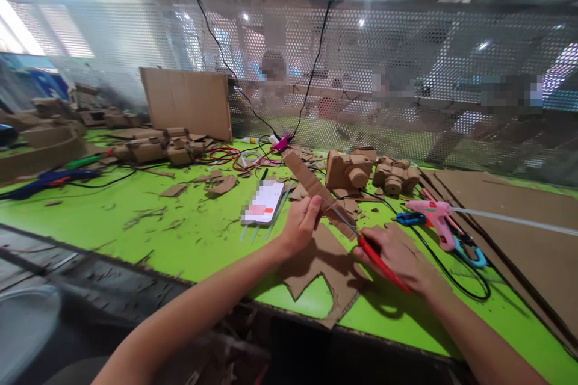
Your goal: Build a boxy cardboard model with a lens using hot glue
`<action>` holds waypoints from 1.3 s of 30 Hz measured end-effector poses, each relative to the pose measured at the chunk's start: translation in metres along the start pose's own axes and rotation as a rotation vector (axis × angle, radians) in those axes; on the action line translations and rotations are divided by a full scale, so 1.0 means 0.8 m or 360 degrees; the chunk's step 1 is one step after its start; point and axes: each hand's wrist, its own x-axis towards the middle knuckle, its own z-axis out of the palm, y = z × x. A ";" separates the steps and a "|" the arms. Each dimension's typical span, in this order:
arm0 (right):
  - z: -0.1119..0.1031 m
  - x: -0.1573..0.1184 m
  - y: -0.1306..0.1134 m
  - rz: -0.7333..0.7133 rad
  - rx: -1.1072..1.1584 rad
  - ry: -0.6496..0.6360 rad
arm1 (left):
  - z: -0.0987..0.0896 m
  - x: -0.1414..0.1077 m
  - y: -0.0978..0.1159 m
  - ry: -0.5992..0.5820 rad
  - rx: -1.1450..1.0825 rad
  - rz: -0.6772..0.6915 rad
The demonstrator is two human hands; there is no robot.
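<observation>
Cardboard strip (pixel 303 175) in the left hand (pixel 298 225), red scissors (pixel 379 261) in the right hand (pixel 400 255), above a green table (pixel 198 237).

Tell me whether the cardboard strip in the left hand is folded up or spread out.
Spread out: the cardboard strip extends lengthwise well beyond the left hand, not doubled over.

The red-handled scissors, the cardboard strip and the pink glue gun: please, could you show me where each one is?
Red-handled scissors (pixel 374 254): head view, on the red handle.
Cardboard strip (pixel 305 176): head view, on its flat face.
Pink glue gun (pixel 439 217): head view, on its pink body.
</observation>
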 end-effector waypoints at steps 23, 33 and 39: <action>0.011 -0.001 -0.002 -0.0075 0.0037 0.0111 | 0.010 -0.014 -0.003 -0.0138 0.0095 0.0095; 0.005 -0.002 -0.006 -0.0059 0.0123 -0.0025 | -0.004 0.005 0.001 0.0067 -0.0122 -0.0041; -0.001 -0.005 -0.009 -0.0032 0.0240 -0.0081 | -0.008 0.010 0.000 0.0306 -0.0106 -0.0039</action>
